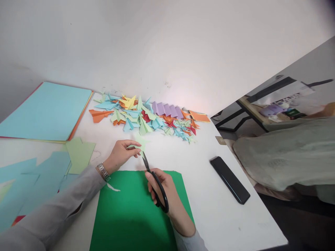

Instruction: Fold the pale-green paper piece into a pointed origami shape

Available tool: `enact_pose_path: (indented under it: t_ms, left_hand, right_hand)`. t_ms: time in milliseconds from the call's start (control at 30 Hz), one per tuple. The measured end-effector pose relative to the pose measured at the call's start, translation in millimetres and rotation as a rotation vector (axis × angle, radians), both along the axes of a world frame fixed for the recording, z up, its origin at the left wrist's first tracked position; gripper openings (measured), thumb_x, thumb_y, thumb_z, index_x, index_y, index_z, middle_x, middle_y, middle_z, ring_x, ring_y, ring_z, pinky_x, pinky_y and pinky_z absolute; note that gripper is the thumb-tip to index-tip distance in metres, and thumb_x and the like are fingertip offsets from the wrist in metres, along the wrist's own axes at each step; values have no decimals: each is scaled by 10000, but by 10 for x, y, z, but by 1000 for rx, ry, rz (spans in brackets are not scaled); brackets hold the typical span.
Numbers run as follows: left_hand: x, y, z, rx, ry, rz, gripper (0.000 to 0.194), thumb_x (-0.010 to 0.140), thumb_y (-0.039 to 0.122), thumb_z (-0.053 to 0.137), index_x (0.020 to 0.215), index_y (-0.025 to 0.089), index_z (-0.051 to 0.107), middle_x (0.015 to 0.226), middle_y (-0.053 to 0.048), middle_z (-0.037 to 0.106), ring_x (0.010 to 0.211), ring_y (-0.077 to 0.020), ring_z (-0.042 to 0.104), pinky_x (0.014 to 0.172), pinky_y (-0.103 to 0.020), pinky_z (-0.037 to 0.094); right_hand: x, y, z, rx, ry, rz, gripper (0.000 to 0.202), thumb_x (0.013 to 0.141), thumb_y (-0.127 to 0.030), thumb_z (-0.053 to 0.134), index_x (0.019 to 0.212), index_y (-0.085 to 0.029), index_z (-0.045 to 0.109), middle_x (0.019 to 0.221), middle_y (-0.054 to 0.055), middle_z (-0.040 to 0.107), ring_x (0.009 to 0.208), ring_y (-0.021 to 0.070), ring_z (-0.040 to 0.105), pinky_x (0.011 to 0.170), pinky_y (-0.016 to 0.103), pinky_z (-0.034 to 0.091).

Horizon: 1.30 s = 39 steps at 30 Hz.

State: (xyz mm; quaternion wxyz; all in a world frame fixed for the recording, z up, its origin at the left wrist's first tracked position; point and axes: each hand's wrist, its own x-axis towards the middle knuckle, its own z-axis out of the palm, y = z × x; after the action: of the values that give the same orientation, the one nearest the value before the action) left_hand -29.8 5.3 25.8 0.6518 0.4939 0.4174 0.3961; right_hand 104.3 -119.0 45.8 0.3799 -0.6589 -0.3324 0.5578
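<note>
Two bare hands, grey-sleeved, over a white table (pixel 217 223).

Left hand (pixel 117 157): a metal-banded watch (pixel 103 171) at the wrist; grip pinched, thumb and fingertips closed on a pale green paper piece (pixel 142 142), which lies between the green sheet and the folded-paper heap.

Right hand (pixel 167 190): grip closed around the black handles of the scissors (pixel 147 165), blades pointing away from the wearer, tips at the paper piece's near edge.

One green sheet (pixel 131 216), beneath the right hand; a white paper sliver (pixel 113 188) near its left edge.

One folded-paper heap (pixel 144 126), along the wall: blue, green, orange, yellow and red, many plane-shaped. Included, one purple pleated strip (pixel 167 109); at the right end, a flat orange paper (pixel 200 116).

One paper stack (pixel 49 111), far left, light blue uppermost.

Several loose blue sheets (pixel 45 183), nearer the wearer, with one green offcut (pixel 81 155) beside them.

One long black object (pixel 230 179), right side of the table.

One other person (pixel 280 157), in pale green clothing, beyond the table's right edge.
</note>
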Motion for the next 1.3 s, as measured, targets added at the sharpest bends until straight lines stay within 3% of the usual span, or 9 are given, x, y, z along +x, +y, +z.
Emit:
enact_pose_path:
  t_ms: [433, 1300]
  left_hand:
    - [0, 6, -15, 8, 8, 4, 187, 571, 215, 780, 730, 127, 735, 642, -38, 693, 487, -129, 608, 518, -266, 500]
    - [-7, 1, -34, 9, 14, -4, 184, 586, 201, 768, 747, 123, 727, 649, -28, 692, 501, -118, 613, 530, -250, 494]
  right_hand:
    - [-6, 4, 11, 15, -4, 1, 429, 722, -597, 659, 728, -181, 556, 466, -74, 476, 311, 58, 389, 281, 171, 307]
    - [1, 13, -14, 12, -37, 23, 443, 732, -603, 644, 708, -176, 530, 461, -72, 467, 315, 54, 389, 278, 157, 313]
